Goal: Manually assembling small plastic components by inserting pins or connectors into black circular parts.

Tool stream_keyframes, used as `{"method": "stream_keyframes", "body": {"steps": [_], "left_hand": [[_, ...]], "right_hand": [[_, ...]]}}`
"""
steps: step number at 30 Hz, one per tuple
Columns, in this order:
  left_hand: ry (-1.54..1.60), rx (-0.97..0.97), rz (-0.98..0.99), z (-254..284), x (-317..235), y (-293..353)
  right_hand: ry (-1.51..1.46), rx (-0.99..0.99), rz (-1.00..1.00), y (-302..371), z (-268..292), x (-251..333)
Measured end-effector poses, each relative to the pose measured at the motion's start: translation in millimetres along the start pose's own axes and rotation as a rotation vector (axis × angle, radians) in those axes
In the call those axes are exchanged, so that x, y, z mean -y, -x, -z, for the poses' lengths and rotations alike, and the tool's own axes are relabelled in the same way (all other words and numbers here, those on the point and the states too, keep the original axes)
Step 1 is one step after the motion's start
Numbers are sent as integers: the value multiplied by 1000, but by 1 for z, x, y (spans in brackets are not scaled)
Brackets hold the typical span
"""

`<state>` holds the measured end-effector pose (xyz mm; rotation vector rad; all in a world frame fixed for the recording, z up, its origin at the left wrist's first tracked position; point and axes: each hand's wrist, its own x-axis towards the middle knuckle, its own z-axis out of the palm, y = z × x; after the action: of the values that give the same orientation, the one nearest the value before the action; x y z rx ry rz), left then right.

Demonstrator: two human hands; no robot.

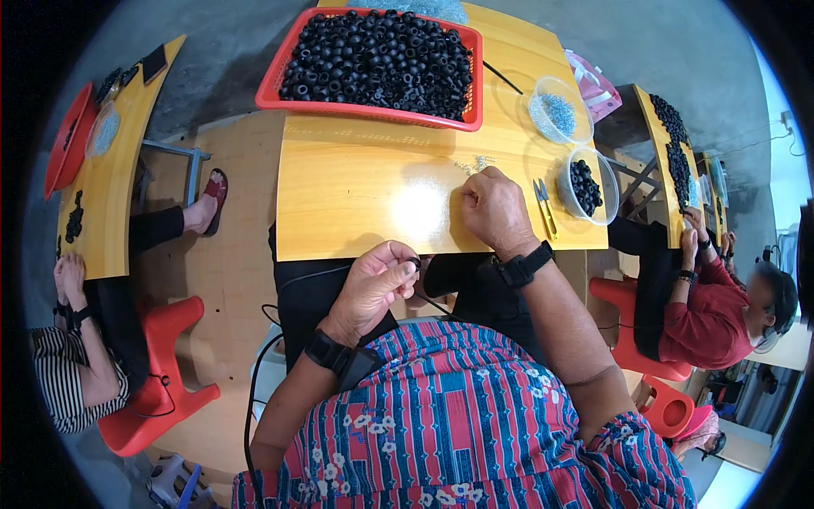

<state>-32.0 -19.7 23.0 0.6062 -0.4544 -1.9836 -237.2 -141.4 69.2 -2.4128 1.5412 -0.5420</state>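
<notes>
My left hand (373,288) is just off the table's near edge, thumb and fingers pinching a small black ring-like plastic part (415,264). Over the table, my right hand (498,212) is closed with its knuckles up; its fingertips are hidden, so I cannot make out what they hold, if anything. Right beyond its fingers lies a loose scatter of tiny silvery pieces (476,164). Yellow-handled thread snips (547,210) lie to the right of that hand. Beside them stands a clear plastic tub (612,195) with black round parts in it.
At the back of the yellow table (339,187) sits a red basket (365,113) heaped with black parts. A clear tub (587,129) of small silvery pieces stands at the far right. Other people work at side tables (114,229), seated on red stools (161,365).
</notes>
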Motion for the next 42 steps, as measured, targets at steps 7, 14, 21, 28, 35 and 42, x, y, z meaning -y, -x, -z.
{"method": "stream_keyframes", "body": {"steps": [7,14,21,28,35,42], "left_hand": [[0,-7,1,-3,-1,1],[6,3,8,-3,-2,1],[22,1,-1,-6,-2,1],[28,7,-11,-7,-3,1],[-6,-44,-21,-6,-2,1],[-13,-76,-78,-10,-5,0]], "right_hand": [[-20,-30,22,-1,-4,-5],[6,-34,-38,-3,-3,-4],[-244,-56,-230,-5,7,0],[-741,-102,-351,4,12,-7],[-856,-7,-384,7,15,-8],[-1241,316,-431,20,43,30]]}}
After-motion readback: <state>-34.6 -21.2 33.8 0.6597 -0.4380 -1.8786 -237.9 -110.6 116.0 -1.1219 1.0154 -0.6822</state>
